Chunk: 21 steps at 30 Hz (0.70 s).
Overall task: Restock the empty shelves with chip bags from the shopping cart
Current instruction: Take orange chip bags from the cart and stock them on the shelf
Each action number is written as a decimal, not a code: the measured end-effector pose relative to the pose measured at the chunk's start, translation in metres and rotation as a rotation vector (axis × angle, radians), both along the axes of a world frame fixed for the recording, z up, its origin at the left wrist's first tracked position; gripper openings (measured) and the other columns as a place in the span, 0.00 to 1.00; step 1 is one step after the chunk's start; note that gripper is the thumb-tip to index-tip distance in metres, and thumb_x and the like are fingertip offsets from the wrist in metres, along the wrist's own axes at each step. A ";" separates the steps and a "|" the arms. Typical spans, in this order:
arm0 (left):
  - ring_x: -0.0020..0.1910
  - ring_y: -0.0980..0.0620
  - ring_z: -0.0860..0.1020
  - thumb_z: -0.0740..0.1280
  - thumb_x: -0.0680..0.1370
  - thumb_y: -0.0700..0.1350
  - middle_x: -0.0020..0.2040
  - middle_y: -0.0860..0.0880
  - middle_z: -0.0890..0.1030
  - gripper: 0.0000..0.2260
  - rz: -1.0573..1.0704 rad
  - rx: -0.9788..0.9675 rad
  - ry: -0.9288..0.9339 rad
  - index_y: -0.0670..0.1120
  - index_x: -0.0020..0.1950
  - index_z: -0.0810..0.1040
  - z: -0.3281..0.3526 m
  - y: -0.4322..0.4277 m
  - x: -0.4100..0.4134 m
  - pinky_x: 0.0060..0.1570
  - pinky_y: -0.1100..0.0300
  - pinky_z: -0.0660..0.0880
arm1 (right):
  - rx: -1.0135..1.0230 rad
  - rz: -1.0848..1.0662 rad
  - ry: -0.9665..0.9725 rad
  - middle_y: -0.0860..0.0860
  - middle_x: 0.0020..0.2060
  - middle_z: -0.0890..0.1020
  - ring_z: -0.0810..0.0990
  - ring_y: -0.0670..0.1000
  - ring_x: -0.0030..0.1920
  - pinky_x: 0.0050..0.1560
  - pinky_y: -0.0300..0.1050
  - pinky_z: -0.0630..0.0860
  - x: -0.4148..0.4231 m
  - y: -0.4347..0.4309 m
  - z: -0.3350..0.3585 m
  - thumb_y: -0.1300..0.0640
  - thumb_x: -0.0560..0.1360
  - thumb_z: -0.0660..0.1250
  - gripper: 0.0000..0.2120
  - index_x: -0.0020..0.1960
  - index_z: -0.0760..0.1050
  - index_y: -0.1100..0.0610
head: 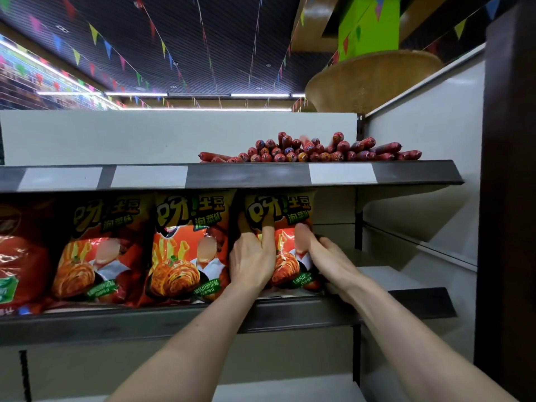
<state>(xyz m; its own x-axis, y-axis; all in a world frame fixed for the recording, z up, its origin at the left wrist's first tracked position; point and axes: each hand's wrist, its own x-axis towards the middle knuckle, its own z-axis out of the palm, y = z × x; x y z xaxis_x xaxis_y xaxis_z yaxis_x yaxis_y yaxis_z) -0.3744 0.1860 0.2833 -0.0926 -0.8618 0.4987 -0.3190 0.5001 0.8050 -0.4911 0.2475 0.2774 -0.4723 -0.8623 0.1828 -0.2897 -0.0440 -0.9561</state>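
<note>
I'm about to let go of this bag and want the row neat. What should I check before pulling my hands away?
1. Rightmost chip bag upright, label facing out: ok.
2. Left hand and right hand each gripping one side of it: ok.
3. Bag bottom resting on the lower shelf: cannot tell, the lip and hands hide it.
4. Set beside the neighbouring bag at matching height: ok.
5. Bag top free of the upper shelf: cannot tell.

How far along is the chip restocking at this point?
Done: two orange-and-green chip bags stand on the grey metal middle shelf. In hand: the left hand and right hand hold a third matching bag upright beside them. Left: the shelf to its right looks bare; the cart is unseen.
</note>
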 end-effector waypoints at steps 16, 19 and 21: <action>0.63 0.38 0.69 0.54 0.81 0.57 0.63 0.36 0.72 0.24 0.056 -0.036 -0.046 0.40 0.68 0.68 0.001 0.009 -0.008 0.61 0.49 0.65 | -0.093 -0.179 0.336 0.54 0.49 0.77 0.77 0.55 0.50 0.54 0.50 0.76 0.010 -0.003 0.014 0.39 0.77 0.62 0.19 0.52 0.70 0.56; 0.63 0.39 0.69 0.53 0.83 0.55 0.62 0.36 0.74 0.21 0.131 -0.278 -0.249 0.41 0.63 0.73 0.005 0.015 -0.011 0.64 0.49 0.62 | -0.141 -0.221 0.496 0.58 0.53 0.79 0.78 0.59 0.52 0.52 0.52 0.76 0.014 -0.004 0.016 0.42 0.80 0.57 0.21 0.58 0.72 0.60; 0.61 0.39 0.70 0.51 0.83 0.54 0.60 0.37 0.76 0.21 0.130 -0.320 -0.362 0.42 0.59 0.75 0.003 0.013 -0.012 0.63 0.50 0.61 | -0.125 -0.201 0.515 0.61 0.49 0.80 0.79 0.61 0.49 0.46 0.52 0.76 0.013 -0.007 0.013 0.42 0.81 0.55 0.21 0.48 0.73 0.60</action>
<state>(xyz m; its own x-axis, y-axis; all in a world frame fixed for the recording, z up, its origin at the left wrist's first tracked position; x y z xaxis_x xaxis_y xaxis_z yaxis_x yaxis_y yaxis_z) -0.3866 0.1994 0.2865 -0.2104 -0.6866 0.6959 -0.6256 0.6416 0.4439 -0.4778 0.2402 0.2904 -0.4474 -0.7216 0.5284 -0.7320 -0.0440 -0.6798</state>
